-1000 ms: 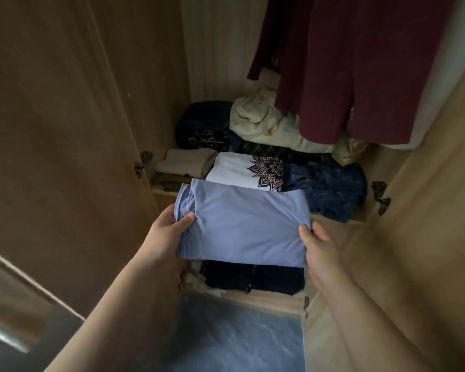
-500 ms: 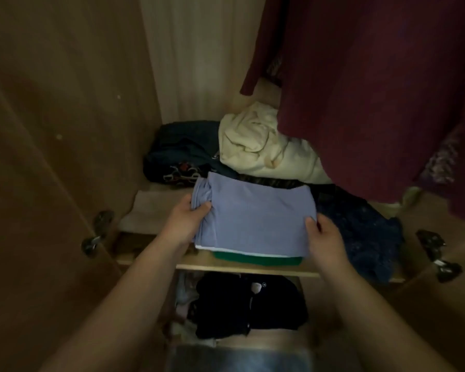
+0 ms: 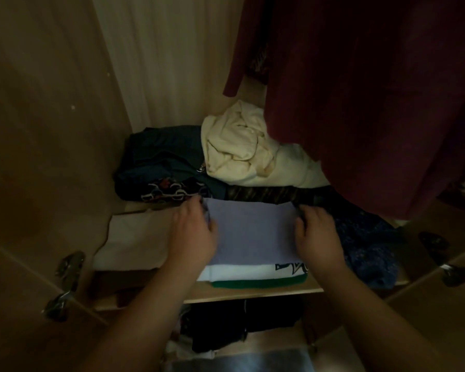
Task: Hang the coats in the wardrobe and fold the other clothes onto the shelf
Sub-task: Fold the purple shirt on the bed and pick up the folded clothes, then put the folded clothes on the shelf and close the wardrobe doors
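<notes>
Resting on top of a small stack on the wardrobe shelf [image 3: 253,292], the folded lilac garment [image 3: 253,232] lies flat and square to the front edge. The left hand [image 3: 193,234] grasps its left edge and the right hand [image 3: 318,237] grasps its right edge, each with the thumb on the upper face and the fingers curled around the side; the left hand is slightly blurred. Beneath the lilac garment, a white shirt [image 3: 239,272] with a dark print shows at the front, and under that a green garment [image 3: 258,283] touches the shelf board. Just beside the stack on the left lies a folded beige cloth [image 3: 134,240]; on the right, a crumpled blue speckled garment [image 3: 368,248]. Behind the stack, a dark teal garment [image 3: 161,157] and a bundled cream garment [image 3: 239,151] sit against the back panel. A maroon coat [image 3: 360,103] hangs at upper right, its hem overlapping the cream bundle. Black clothes [image 3: 239,326] occupy the compartment below the shelf. Metal hinges [image 3: 67,267] are fixed to the left side panel.
</notes>
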Demonstrator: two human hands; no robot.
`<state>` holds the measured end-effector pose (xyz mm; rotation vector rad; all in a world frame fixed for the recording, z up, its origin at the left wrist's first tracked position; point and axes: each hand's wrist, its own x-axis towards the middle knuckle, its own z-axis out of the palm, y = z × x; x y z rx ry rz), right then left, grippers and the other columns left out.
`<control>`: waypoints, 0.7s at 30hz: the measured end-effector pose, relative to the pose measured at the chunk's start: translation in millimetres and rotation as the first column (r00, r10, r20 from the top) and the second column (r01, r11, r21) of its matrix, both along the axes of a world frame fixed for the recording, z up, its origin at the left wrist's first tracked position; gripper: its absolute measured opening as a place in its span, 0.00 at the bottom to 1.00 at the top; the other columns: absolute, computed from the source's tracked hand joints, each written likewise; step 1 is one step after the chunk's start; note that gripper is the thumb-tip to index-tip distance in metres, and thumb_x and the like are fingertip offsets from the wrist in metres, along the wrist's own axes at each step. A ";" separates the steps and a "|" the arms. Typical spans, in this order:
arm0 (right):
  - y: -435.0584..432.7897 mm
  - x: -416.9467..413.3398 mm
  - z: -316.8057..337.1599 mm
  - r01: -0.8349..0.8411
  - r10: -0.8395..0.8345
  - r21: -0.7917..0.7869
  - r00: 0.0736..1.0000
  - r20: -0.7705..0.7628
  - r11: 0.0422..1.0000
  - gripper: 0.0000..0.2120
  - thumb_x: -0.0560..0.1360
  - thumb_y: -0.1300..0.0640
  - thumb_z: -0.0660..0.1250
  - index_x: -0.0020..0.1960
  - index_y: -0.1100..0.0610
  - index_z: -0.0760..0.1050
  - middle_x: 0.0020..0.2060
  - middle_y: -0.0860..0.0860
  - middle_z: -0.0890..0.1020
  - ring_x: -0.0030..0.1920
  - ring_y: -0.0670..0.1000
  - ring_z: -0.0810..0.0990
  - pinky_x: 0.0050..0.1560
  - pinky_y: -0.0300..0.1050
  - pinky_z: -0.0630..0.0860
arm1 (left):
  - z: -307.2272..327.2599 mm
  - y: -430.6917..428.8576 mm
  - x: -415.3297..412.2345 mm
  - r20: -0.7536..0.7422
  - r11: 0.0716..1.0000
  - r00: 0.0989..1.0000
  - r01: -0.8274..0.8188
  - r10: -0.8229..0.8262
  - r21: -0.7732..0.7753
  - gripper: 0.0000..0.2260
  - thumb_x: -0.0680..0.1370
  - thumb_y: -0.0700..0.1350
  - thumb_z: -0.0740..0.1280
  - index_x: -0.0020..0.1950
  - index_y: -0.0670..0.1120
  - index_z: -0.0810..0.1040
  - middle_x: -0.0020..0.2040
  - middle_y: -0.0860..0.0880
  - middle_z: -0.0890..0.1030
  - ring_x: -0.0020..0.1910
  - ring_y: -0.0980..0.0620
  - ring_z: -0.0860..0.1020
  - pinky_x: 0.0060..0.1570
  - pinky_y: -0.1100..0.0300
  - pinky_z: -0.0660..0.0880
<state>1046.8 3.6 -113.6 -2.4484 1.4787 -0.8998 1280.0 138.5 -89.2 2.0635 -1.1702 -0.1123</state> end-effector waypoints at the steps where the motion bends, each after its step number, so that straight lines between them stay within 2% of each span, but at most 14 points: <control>1: 3.5 7.4 4.5 -0.081 0.077 -0.064 0.995 -0.058 0.995 0.17 0.80 0.55 0.60 0.66 0.60 0.74 0.61 0.59 0.77 0.62 0.61 0.74 0.62 0.55 0.72 | 4.4 -3.4 -7.3 0.168 0.997 0.983 0.070 -0.073 0.028 0.25 0.79 0.48 0.63 0.75 0.46 0.64 0.73 0.44 0.69 0.73 0.44 0.65 0.71 0.47 0.65; 3: 8.2 22.6 5.0 -0.205 0.179 -0.092 0.956 -0.233 0.974 0.24 0.81 0.49 0.55 0.73 0.57 0.69 0.70 0.57 0.72 0.72 0.60 0.68 0.70 0.57 0.67 | -1.4 -16.8 -14.8 0.342 0.962 0.911 0.162 -0.231 0.219 0.28 0.81 0.57 0.55 0.80 0.51 0.57 0.80 0.46 0.58 0.80 0.44 0.52 0.77 0.45 0.52; 5: 10.3 31.1 -9.5 -0.223 0.204 -0.012 0.910 -0.362 0.975 0.28 0.81 0.43 0.50 0.76 0.55 0.64 0.73 0.57 0.69 0.74 0.59 0.65 0.73 0.58 0.63 | -20.3 -27.1 -15.7 0.321 0.885 0.894 0.150 -0.311 0.440 0.30 0.81 0.65 0.46 0.81 0.55 0.48 0.82 0.48 0.50 0.80 0.46 0.45 0.78 0.45 0.43; 6: 10.5 32.1 -18.6 -0.215 0.208 0.027 0.897 -0.391 0.976 0.29 0.82 0.41 0.48 0.77 0.55 0.62 0.74 0.56 0.69 0.74 0.59 0.66 0.73 0.57 0.62 | -31.3 -29.3 -15.0 0.279 0.854 0.906 0.146 -0.318 0.499 0.32 0.80 0.67 0.43 0.81 0.57 0.46 0.82 0.49 0.48 0.80 0.46 0.44 0.78 0.45 0.41; 10: 6.9 32.0 -33.9 -0.185 0.210 0.101 0.901 -0.380 0.977 0.29 0.82 0.39 0.46 0.79 0.51 0.59 0.75 0.53 0.68 0.74 0.55 0.66 0.75 0.54 0.60 | -49.7 -29.0 -15.8 0.278 0.858 0.918 0.112 -0.282 0.501 0.36 0.74 0.69 0.36 0.81 0.58 0.46 0.82 0.50 0.50 0.80 0.46 0.47 0.78 0.46 0.45; 13: 3.8 33.7 -30.1 -0.195 0.231 0.134 0.906 -0.356 0.972 0.30 0.81 0.39 0.47 0.78 0.52 0.62 0.73 0.53 0.70 0.73 0.55 0.68 0.73 0.54 0.63 | -46.0 -31.2 -16.6 0.272 0.856 0.920 0.112 -0.282 0.505 0.34 0.76 0.69 0.40 0.81 0.58 0.48 0.82 0.50 0.53 0.80 0.45 0.49 0.78 0.46 0.47; 16: 3.0 29.9 -22.8 -0.255 0.288 0.150 0.918 -0.271 0.955 0.28 0.80 0.43 0.52 0.74 0.57 0.68 0.69 0.56 0.74 0.69 0.57 0.72 0.71 0.53 0.67 | -38.6 -30.6 -14.6 0.261 0.840 0.917 0.125 -0.301 0.529 0.31 0.79 0.66 0.46 0.81 0.56 0.50 0.81 0.48 0.54 0.79 0.45 0.51 0.77 0.45 0.47; 19: 13.7 9.3 -2.0 -0.275 0.303 0.167 0.937 -0.176 0.947 0.24 0.79 0.49 0.58 0.71 0.59 0.70 0.68 0.56 0.75 0.68 0.56 0.72 0.70 0.54 0.68 | -19.1 -19.9 -27.2 0.375 0.868 0.880 0.077 -0.290 0.490 0.28 0.79 0.60 0.52 0.76 0.50 0.64 0.74 0.45 0.68 0.74 0.42 0.61 0.75 0.40 0.53; 21: 30.9 -17.4 11.5 -0.262 0.279 0.146 0.955 -0.105 0.954 0.22 0.79 0.53 0.60 0.71 0.57 0.70 0.69 0.54 0.73 0.69 0.54 0.69 0.71 0.52 0.66 | -3.9 -10.1 -48.0 0.393 0.903 0.872 0.117 -0.293 0.413 0.24 0.78 0.56 0.57 0.70 0.46 0.70 0.67 0.45 0.74 0.69 0.42 0.67 0.72 0.42 0.60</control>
